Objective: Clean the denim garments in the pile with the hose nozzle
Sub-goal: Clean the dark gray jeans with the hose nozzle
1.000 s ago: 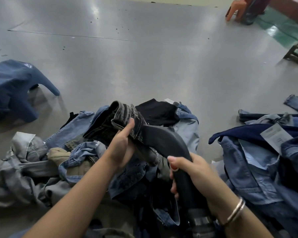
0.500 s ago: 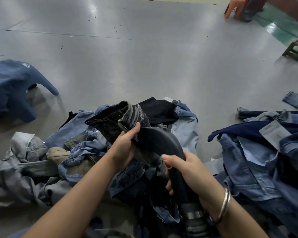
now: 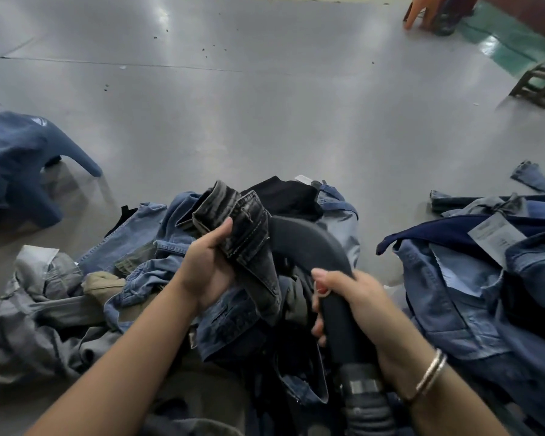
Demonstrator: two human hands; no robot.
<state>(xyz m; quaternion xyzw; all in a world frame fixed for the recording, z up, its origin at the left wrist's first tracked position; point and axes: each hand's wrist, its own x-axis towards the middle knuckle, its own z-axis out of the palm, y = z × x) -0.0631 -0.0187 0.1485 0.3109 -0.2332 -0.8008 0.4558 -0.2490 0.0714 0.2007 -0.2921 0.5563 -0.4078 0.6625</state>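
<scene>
Grey floor (image 3: 265, 121) took up most of the view. The denim pile (image 3: 145, 278) was my landmark, heaped right in front of me: mixed light and mid blue pieces, some grey ones on its left edge, a black cloth (image 3: 283, 196) on its far side. Right of the pile, apart from it across a strip of floor, lay a second heap of blue garments (image 3: 472, 284) with a white paper tag (image 3: 494, 234) on top. Far left of the pile, well apart, a dark blue garment (image 3: 16, 162) sat alone on the floor. Beyond the pile at far right: a small wooden stool (image 3: 538, 86), and an orange plastic stool (image 3: 419, 11) at the top edge.

Above the pile's middle I held a dark grey washed denim piece (image 3: 243, 234), folded, waistband end up. My left hand (image 3: 208, 269) gripped it, fingers curled round the fold, thumb on top. My right hand (image 3: 356, 306) was wrapped round the black hose nozzle (image 3: 309, 243), fingers curled under the tube, thumb laid along its top. The nozzle curved up and left from my grip, its tip right against the grey denim beside my left hand. Ribbed hose (image 3: 368, 407) ran down from the nozzle, over the pile's near edge. Metal bangles (image 3: 428, 376) on my right wrist.
</scene>
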